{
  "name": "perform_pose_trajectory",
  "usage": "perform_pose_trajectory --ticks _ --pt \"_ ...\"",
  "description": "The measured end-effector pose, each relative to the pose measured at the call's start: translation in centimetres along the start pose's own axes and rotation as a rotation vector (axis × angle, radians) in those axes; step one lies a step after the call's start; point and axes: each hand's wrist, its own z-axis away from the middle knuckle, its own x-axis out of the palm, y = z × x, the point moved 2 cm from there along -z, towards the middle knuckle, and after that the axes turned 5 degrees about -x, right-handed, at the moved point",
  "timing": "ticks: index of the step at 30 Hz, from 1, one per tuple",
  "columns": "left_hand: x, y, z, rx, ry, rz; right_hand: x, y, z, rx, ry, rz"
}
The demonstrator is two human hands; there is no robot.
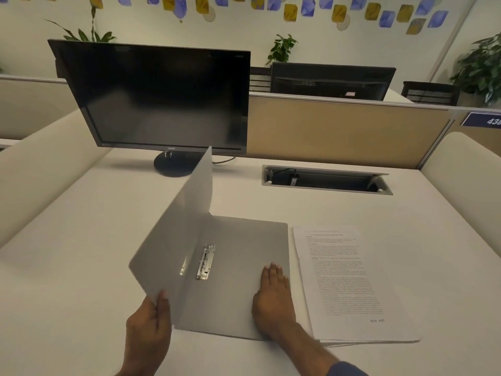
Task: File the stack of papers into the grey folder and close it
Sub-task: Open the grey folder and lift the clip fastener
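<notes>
While our left hand pinches the near corner of the front cover and holds it half raised, the grey folder lies opening on the desk, its metal clip bare. Our right hand presses flat on the back panel, gripping nothing. The stack of papers waits just beside; next, we judge, it goes under the clip.

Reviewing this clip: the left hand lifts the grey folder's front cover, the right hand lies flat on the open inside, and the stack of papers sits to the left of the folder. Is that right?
Not quite. The head view shows the stack of papers lying to the right of the grey folder, not the left. The rest holds: the left hand lifts the front cover, and the right hand lies flat on the open inside.
</notes>
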Motion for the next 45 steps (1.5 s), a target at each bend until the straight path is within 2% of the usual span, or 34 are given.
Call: perform_pose_trajectory --ticks 7,14,25,31,37,42,45 --pt "-0.2 -2.0 -0.1 -0.412 0.017 0.116 0.0 0.2 -1.4 0.064 0.048 -0.068" --pt "-0.4 -4.6 -0.7 -0.582 -0.05 0.159 -0.2 0.3 -1.7 0.131 0.094 -0.084" --pt "-3.8 -4.7 -4.2 -0.826 -0.514 -0.13 0.6 0.6 -1.5 0.143 0.195 -0.071" --pt "-4.1 -3.9 -5.9 -0.779 -0.757 -0.469 0.5 0.5 -1.4 0.146 0.207 -0.049" --pt "-3.5 -4.2 -5.9 -0.711 -0.903 -0.56 0.6 0.9 -1.1 0.116 0.175 -0.013" --pt "-2.3 -1.3 -7.0 -0.493 -1.04 -0.593 0.4 1.3 -1.0 0.1 0.152 0.013" --pt "-0.9 0.7 -8.4 -0.303 -0.981 -0.434 0.4 1.4 -1.0 0.1 0.148 0.02"
